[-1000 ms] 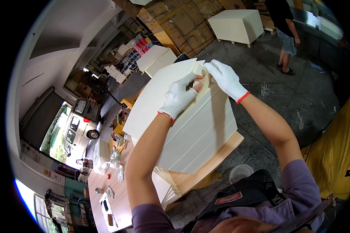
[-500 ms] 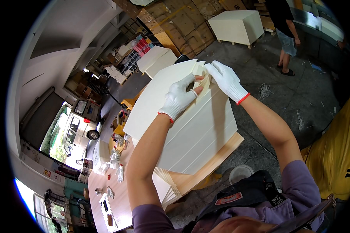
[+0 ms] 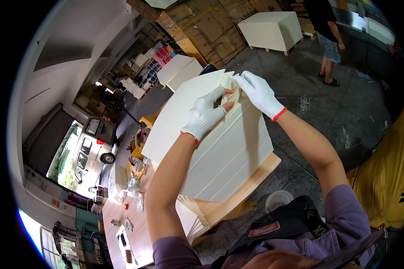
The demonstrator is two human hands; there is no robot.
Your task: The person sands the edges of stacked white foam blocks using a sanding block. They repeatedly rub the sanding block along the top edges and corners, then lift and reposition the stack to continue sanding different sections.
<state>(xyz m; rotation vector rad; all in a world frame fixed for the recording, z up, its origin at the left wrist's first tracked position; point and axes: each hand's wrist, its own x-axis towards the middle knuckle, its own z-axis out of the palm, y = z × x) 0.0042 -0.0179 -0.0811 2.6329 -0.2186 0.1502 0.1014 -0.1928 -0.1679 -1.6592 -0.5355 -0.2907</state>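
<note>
A tall stack of cream-white paper sheets stands in front of me, its upper edges fanned and curled near the right corner. My left hand, in a white knit glove with bare thumb and fingertip, lies on the top sheet and grips the lifted sheet edges. At the far right corner, my right hand wears a similar glove with a red cuff. Its fingers are closed over the corner of the lifted sheets. Exactly how many sheets each hand holds is hidden.
A wooden table bears the stack; loose gloves and small items lie at its left. More sheets are fanned near my left arm. A white bucket stands on the floor. Another person stands at far right, near a pallet stack.
Both hands stay at the fanned corner. My right hand has shifted very slightly left, and the lifted edges sit a little differently between the hands.
</note>
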